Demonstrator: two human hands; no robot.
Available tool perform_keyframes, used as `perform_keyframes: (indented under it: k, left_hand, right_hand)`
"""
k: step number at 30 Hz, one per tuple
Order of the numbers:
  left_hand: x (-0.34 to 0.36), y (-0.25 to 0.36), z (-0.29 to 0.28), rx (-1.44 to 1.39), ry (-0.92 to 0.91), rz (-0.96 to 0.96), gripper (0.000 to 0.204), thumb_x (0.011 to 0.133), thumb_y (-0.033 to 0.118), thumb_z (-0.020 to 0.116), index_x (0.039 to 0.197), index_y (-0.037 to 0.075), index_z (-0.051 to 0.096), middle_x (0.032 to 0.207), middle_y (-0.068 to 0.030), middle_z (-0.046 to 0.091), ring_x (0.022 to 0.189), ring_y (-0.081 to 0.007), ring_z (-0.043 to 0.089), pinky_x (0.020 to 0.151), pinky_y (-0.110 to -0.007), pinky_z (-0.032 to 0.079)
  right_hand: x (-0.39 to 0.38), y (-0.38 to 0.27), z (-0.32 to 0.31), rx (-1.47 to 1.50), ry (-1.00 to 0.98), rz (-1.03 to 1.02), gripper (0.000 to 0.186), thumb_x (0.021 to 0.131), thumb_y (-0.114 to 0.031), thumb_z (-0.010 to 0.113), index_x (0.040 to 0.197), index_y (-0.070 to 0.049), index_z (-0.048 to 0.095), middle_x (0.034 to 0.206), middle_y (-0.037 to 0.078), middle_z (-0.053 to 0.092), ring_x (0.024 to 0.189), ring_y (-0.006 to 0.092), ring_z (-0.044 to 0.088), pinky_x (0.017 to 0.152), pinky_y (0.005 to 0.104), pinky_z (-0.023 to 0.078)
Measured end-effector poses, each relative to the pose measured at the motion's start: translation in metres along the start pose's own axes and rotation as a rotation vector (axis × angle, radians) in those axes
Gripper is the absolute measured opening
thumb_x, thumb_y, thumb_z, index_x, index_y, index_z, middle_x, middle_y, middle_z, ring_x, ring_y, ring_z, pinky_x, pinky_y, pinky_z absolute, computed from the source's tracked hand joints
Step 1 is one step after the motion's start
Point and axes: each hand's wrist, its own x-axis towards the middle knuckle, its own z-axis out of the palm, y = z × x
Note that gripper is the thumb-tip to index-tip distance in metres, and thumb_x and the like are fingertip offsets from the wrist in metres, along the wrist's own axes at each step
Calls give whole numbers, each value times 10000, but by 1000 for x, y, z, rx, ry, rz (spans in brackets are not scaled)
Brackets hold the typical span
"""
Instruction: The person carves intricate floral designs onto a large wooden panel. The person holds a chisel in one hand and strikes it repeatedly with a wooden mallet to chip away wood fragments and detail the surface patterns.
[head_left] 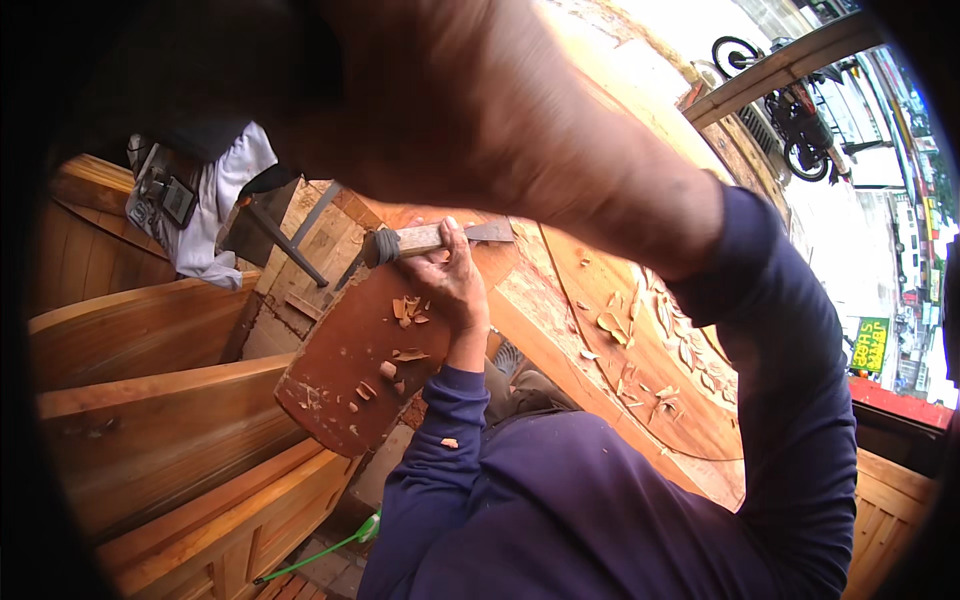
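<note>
Dark blue long-sleeved top point(600, 500)

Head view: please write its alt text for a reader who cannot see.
A left hand holds a wooden-handled chisel near a brown board scattered with wood chips. The blurred right hand looms close to the camera.

Left of me, a reddish-brown board point(345, 345) carries scattered wood chips point(405, 309), far end to near; on my right, pale shavings point(612, 325) lie strewn across a broad wooden panel point(700, 432).
</note>
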Motion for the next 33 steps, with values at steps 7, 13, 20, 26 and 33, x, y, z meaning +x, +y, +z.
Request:
perform_keyframes:
  k: [7, 13, 20, 26, 33]
  left_hand:
    - [3, -14, 3, -134, -7, 33, 453, 1030, 123, 683, 1374, -8, 419, 1240, -127, 585, 1058, -155, 591, 939, -330, 515]
    - [4, -26, -10, -6, -45, -41, 534, 1032, 112, 660, 1455, -9, 358, 1380, -149, 544, 1155, -171, 603, 989, -339, 526]
    - [3, -25, -4, -21, -1, 5, 458, 1031, 132, 668, 1380, -12, 409, 1325, -149, 548, 1133, -192, 629, 942, -333, 575]
    - [4, -36, -3, -82, 14, -79, 444, 1028, 154, 679, 1376, 58, 421, 1277, -127, 576, 1070, -182, 651, 817, -374, 659]
    - [-1, -29, 2, -115, -34, -189, 549, 1021, 197, 697, 1426, 56, 355, 1377, -156, 549, 1105, -217, 673, 800, -390, 673]
  right_hand:
    - [-56, 18, 10, -563, -1115, -323, 644, 1012, -171, 555, 1543, -516, 438, 967, 49, 642, 844, 213, 721, 688, 321, 590]
    - [-46, 18, 21, -476, -836, -320, 638, 994, -164, 584, 1529, -491, 465, 966, 58, 627, 848, 222, 708, 667, 329, 582]
    - [-41, 10, 26, -622, -1148, -291, 559, 995, -182, 581, 1467, -478, 537, 986, 36, 643, 916, 193, 712, 671, 316, 569]
    - [-41, 2, 38, 21, -446, 53, 636, 991, -139, 582, 1513, -492, 496, 1003, 51, 632, 883, 221, 702, 684, 344, 600]
    - [-34, 20, 25, -436, -747, -348, 682, 979, -123, 605, 1530, -503, 472, 1073, 71, 641, 904, 224, 712, 679, 324, 594]
